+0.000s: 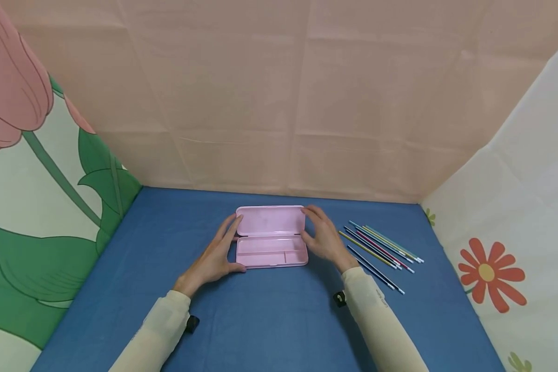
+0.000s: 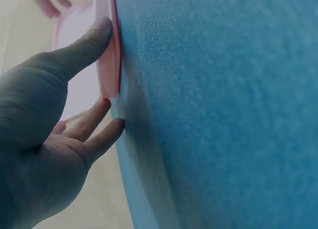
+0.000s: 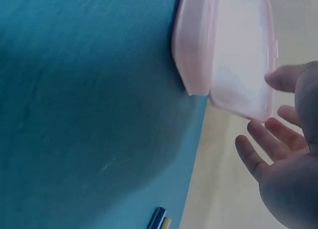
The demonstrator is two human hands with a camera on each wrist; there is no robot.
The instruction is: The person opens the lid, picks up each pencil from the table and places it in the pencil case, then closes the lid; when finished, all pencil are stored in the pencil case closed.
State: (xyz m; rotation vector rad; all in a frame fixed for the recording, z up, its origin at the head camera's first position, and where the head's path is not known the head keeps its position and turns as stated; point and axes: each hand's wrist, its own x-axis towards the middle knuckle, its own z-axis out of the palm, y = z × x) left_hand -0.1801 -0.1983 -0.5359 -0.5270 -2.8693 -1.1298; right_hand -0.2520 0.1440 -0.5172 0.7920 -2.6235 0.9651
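Observation:
A pink pencil case point(image 1: 272, 251) stands on the blue cloth with its lid point(image 1: 270, 221) raised at the back. Dividers split its tray into compartments, and nothing lies in them. My left hand point(image 1: 215, 257) holds the left end, its thumb point(image 2: 102, 33) against the front wall and its fingers point(image 2: 107, 134) around by the side. At the other end, my right hand point(image 1: 324, 236) has loosely spread fingers touching the lid's right edge. From the right wrist view, the thumb point(image 3: 283, 79) overlaps the lid's edge and the fingertips point(image 3: 253, 127) are right at its corner.
Several pencils point(image 1: 381, 245) in blue, yellow, red and green lie slanted to the right of the case, close to my right forearm. Behind the blue cloth point(image 1: 269, 320) hangs a beige sheet point(image 1: 242, 103). Flower-printed cloths point(image 1: 488, 279) bound the sides.

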